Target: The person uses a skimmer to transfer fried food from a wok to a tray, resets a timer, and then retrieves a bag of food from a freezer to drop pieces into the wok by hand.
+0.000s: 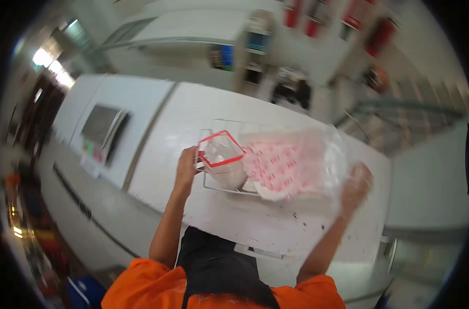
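Note:
On the white table a wire basket point(210, 188) holds a clear plastic container with a red square rim point(225, 164) and a white sheet with red print point(275, 165). My left hand point(186, 167) is at the basket's left side, its fingers closed around the near left corner of the red rim. A large clear plastic bag point(330, 154) spreads over the right part of the basket and the printed sheet. At the bag's right edge my right hand point(357, 185), blurred by motion, has its fingers curled on the plastic.
The white table point(162, 154) has small dark specks near its front edge. To the left, a grey device point(101, 126) rests on a neighbouring white surface. Red fire extinguishers point(317, 18) hang on the far wall, and a glass-topped stand point(409, 108) is at the right.

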